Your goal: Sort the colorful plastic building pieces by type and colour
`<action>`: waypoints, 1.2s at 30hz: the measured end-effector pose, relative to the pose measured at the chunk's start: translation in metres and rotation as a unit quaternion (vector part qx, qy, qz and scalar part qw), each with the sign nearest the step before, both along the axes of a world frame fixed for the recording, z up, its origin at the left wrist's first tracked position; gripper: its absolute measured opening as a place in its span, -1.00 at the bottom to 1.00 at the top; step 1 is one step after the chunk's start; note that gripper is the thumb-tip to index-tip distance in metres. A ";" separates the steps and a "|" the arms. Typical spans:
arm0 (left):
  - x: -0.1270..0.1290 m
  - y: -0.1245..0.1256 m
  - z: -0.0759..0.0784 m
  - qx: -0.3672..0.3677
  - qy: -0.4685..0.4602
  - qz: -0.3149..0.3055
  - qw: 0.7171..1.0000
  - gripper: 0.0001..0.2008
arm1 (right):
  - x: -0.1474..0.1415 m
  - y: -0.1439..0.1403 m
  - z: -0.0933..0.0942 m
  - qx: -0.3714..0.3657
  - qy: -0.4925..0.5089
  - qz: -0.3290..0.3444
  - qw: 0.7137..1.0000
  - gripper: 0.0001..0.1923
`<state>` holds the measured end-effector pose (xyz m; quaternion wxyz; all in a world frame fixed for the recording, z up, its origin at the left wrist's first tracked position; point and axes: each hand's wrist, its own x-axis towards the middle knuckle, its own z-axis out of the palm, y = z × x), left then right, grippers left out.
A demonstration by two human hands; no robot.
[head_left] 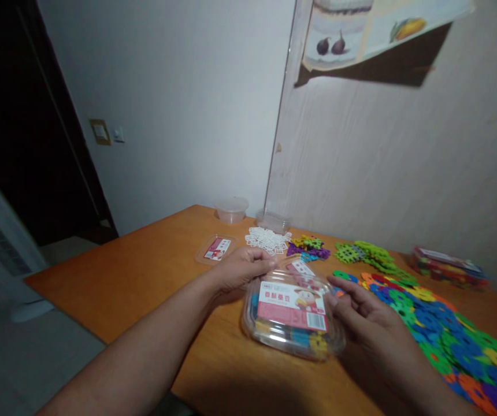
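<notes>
A clear plastic box [292, 341] with a pink and white label on its lid is between my two hands, tilted a little towards me. Blue and yellow pieces show through its wall. My left hand [244, 270] pinches the far left corner, fingers curled and thumb on the rim. On the right side, the thumb of my right hand [365, 315] presses the lid's edge while the other fingers reach around behind. Just beyond the box lies another pink and white label [303, 268], partly hidden by it.
Along the table's [144, 277] back stand a round clear tub [232, 211], a clear tray [273, 221] and white lattice pieces [268, 240]. A labelled lid [217, 249] lies left. Colourful discs [439, 323], green pieces [370, 254] and a filled box [450, 268] lie right.
</notes>
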<state>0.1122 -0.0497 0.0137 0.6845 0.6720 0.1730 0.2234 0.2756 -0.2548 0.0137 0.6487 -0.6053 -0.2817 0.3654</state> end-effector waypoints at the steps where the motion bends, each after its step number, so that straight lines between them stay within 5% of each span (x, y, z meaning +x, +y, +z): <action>1: 0.000 0.001 0.001 0.019 -0.001 0.017 1.000 -0.60 | 0.005 0.000 -0.001 -0.009 -0.004 -0.002 1.000 -0.18; 5: 0.000 0.012 0.000 0.086 0.010 0.083 0.993 -0.60 | 0.021 -0.002 -0.004 -0.051 -0.004 -0.024 0.998 -0.15; 11: -0.001 0.022 -0.011 0.063 0.040 0.107 0.991 -0.68 | 0.014 0.000 -0.018 -0.030 0.045 -0.001 0.999 -0.18; 19: -0.013 0.022 -0.008 0.002 0.095 -0.028 0.995 -0.66 | 0.004 0.003 -0.024 -0.052 -0.038 0.001 0.998 -0.30; 26: -0.020 0.020 -0.002 0.007 0.172 -0.095 0.980 -0.75 | 0.000 0.000 -0.019 -0.069 -0.060 0.004 0.996 -0.33; 36: -0.020 0.030 -0.009 -0.008 0.165 -0.165 0.972 -0.80 | 0.001 0.001 -0.027 -0.063 -0.079 -0.011 0.995 -0.38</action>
